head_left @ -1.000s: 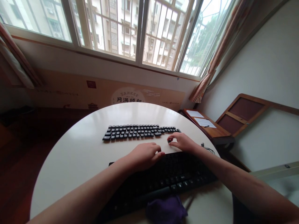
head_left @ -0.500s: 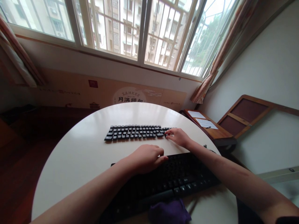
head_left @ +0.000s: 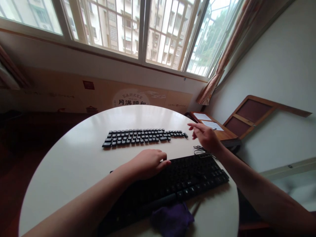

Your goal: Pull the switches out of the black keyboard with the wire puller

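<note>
A black keyboard (head_left: 195,171) lies at a slant on the round white table, with many key positions looking dark and bare and some keycaps on its near rows. My left hand (head_left: 150,163) rests at its far edge, fingers curled down and thumb lying along the top. Beyond it, loose black keycaps (head_left: 135,136) are lined up in several rows, with a short run (head_left: 176,133) continuing to the right. My right hand (head_left: 206,135) hovers to the right of that run, index finger stretched out and the others loosely bent, holding nothing visible.
A purple cloth (head_left: 172,219) lies at the keyboard's near edge, a thin dark stick-like item (head_left: 196,209) beside it. The keyboard's cable (head_left: 201,149) is bunched at its far right corner. Papers (head_left: 211,125) lie on a wooden chair (head_left: 227,133) beyond the round table (head_left: 61,174).
My right hand has lifted off the right end of the keycap rows and moved right, its fingers spreading. My left hand stays on the keyboard. The view has shifted slightly.
</note>
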Motion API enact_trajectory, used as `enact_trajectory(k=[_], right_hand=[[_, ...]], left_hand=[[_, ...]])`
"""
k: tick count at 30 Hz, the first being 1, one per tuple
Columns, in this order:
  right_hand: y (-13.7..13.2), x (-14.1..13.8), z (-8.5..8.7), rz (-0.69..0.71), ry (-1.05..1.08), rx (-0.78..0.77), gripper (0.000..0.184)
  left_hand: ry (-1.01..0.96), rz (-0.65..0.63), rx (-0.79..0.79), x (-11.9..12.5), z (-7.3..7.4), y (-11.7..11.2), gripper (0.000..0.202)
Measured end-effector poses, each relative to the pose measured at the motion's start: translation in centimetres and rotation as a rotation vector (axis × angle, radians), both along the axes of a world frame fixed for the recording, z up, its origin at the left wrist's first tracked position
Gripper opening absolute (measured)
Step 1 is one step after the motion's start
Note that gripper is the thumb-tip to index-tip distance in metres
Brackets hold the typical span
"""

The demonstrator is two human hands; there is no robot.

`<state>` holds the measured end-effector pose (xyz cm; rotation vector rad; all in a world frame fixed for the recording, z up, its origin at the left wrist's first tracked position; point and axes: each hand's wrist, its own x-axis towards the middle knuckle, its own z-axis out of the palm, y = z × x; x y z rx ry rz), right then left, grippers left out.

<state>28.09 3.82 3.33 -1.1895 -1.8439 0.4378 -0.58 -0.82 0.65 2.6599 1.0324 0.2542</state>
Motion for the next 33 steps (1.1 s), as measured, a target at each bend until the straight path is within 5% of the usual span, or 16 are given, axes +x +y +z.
enact_trajectory(k=[4,9,20,29,33], right_hand=[[-4.6,4.5,2.1,0.073,0.444,-0.473,0.057],[-9.3,7.5,0.3,0.068,0.51,-0.84,0.056],[-8.6,8.1,-4.4,-0.126,0.449,-0.557,0.068],[-7.1,8.4,-5.0,-0.076,0.322,-0.659,0.067],[-7.9,8.2,-5.5,-0.112,0.164,-0.54,0.063]], left_hand=[[0.022,0.008,-0.021,0.1,0.1,0.3,0.039],[0.026,0.014,-0.06,0.4,0.0,0.5,0.039],[0.032,0.067,-0.077,0.7,0.2,0.5,0.038],[0.007,0.069,-0.095,0.6,0.1,0.6,0.036],[0.011,0.071,-0.092,0.4,-0.2,0.6,0.037]])
